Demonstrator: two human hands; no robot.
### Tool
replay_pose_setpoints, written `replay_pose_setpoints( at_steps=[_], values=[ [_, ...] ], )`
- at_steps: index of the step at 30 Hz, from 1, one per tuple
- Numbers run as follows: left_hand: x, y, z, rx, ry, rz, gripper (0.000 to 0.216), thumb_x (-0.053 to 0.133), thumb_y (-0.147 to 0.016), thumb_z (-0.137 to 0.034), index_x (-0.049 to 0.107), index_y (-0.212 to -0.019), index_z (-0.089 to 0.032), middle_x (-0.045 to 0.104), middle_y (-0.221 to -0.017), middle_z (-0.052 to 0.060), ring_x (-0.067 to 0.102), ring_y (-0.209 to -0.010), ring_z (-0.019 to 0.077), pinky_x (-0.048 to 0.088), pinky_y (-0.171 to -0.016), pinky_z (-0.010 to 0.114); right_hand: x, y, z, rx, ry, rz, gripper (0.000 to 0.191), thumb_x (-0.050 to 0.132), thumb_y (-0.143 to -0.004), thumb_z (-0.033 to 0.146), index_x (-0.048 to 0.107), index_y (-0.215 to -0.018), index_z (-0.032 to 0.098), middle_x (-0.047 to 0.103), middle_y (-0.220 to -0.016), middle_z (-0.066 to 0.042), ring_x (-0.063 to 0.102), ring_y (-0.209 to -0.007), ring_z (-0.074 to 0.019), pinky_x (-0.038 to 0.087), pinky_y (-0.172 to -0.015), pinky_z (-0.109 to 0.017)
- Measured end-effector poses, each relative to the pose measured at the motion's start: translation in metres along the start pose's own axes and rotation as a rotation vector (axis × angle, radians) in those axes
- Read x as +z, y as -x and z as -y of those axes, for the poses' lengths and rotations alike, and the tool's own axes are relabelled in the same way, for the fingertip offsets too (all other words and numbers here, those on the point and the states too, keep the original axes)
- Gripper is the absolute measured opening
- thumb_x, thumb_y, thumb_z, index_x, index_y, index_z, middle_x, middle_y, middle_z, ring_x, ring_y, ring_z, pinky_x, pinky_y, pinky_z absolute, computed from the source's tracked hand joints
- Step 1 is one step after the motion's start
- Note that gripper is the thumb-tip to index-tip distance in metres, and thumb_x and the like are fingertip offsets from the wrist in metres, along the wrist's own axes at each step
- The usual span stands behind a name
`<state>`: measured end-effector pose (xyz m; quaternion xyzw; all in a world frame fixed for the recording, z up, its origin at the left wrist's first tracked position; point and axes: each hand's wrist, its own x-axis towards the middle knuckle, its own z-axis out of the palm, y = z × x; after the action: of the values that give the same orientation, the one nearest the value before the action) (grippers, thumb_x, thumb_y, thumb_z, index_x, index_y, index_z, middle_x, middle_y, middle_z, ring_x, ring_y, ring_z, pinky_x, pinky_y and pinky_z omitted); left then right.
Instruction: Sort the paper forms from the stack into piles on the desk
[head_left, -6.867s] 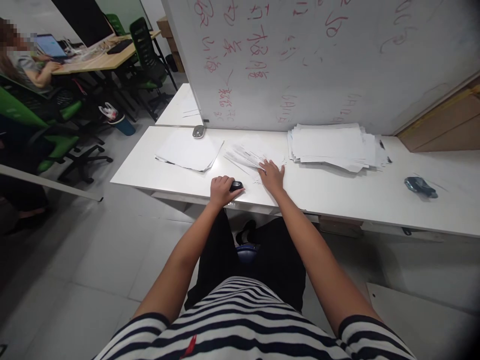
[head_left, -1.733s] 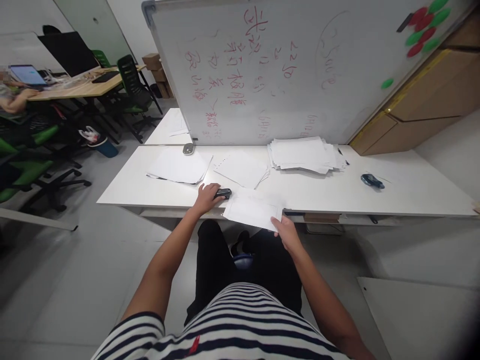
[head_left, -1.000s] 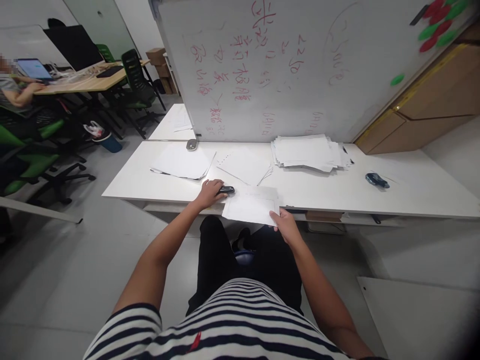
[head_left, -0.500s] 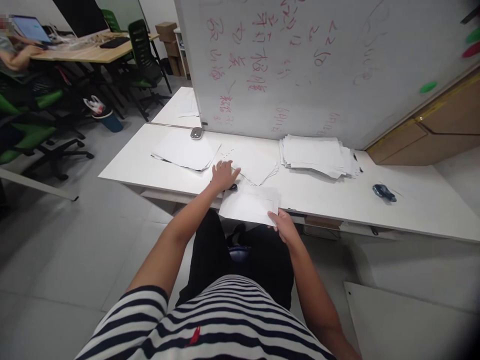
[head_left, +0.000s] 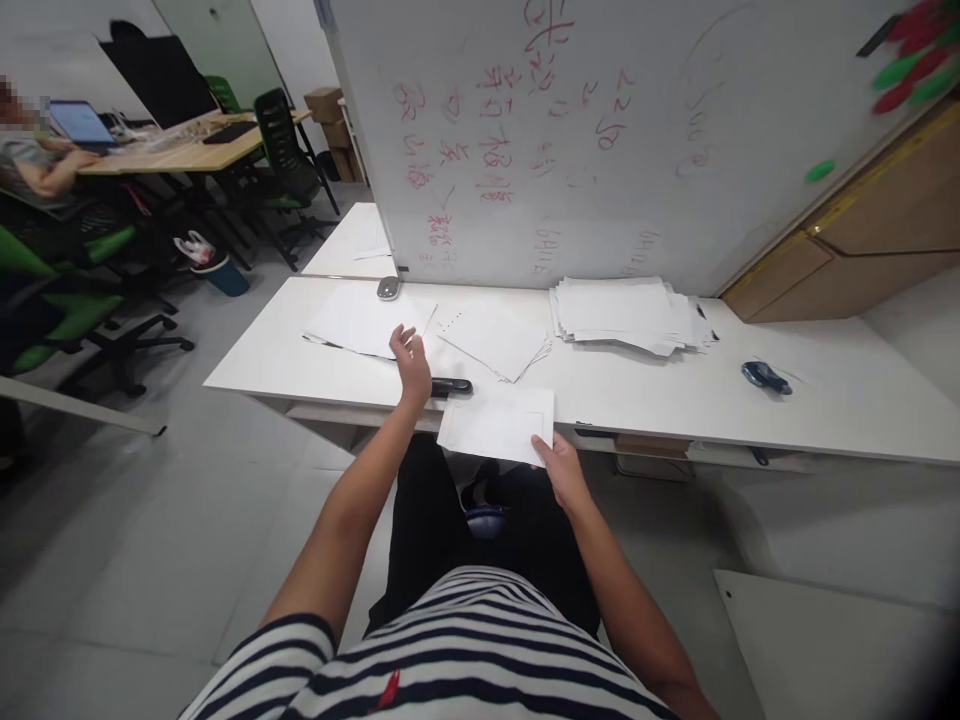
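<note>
Right hand (head_left: 559, 470) pinching near corner of paper sheet (head_left: 499, 422) overhanging table (head_left: 660, 395) edge, left hand (head_left: 412, 362) raised, fingers loosely spread, holding nothing, black stapler (head_left: 451, 386) just beside it, paper stack (head_left: 626, 315) beyond, whiteboard (head_left: 600, 130) behind.

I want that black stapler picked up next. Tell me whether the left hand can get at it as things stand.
Probably yes. The left hand is open and empty, raised just left of the black stapler, which lies uncovered on the table. The sheet in the right hand sits beside it, not over it.
</note>
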<state>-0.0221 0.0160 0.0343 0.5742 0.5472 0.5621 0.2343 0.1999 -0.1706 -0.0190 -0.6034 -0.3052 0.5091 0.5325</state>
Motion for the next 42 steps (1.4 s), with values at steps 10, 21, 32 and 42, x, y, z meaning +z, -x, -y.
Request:
replay_pose_setpoints(
  at_steps=[10,21,32,42],
  values=[
    [-0.02,0.044,0.032,0.498,-0.726,0.456,0.051,0.051,-0.083,-0.058,0.057,-0.118,-0.021,0.062,-0.109,0.012,0.052,-0.103,0.0278,0.038,-0.088,0.04,-0.056,-0.043,0.059,-0.227,-0.076,-0.466,0.038,0.073,-0.062,0.041,0.066,-0.087,0.014,0.069,-0.081,-0.002,0.063,-0.077,-0.0166,0.05,-0.073,-0.029],
    [-0.017,0.042,0.038,0.452,-0.739,0.394,0.046,0.052,-0.081,-0.06,0.061,-0.108,-0.024,0.061,-0.096,0.01,0.051,-0.094,0.0262,0.034,-0.082,0.038,-0.067,-0.001,0.058,-0.306,0.057,-0.544,0.034,0.067,-0.072,0.044,0.065,-0.089,0.014,0.065,-0.081,-0.001,0.059,-0.076,-0.0141,0.048,-0.077,-0.029],
    [-0.006,0.035,0.036,0.351,-0.742,0.355,0.05,0.048,-0.081,-0.064,0.062,-0.107,-0.024,0.062,-0.095,0.011,0.052,-0.092,0.0272,0.034,-0.077,0.037,-0.132,-0.166,0.158,-0.381,0.346,-0.608,0.04,0.044,-0.085,0.039,0.062,-0.103,0.008,0.062,-0.093,-0.014,0.056,-0.074,-0.0153,0.047,-0.07,-0.035],
    [-0.009,0.04,0.031,0.377,-0.782,0.301,0.053,0.043,-0.083,-0.066,0.061,-0.105,-0.022,0.062,-0.089,0.009,0.053,-0.087,0.024,0.035,-0.076,0.035,-0.088,-0.225,0.156,-0.549,1.229,-0.598,0.063,0.044,-0.087,0.033,0.031,-0.142,0.006,0.023,-0.15,-0.025,0.016,-0.14,-0.0367,0.018,-0.106,-0.057]
  ],
)
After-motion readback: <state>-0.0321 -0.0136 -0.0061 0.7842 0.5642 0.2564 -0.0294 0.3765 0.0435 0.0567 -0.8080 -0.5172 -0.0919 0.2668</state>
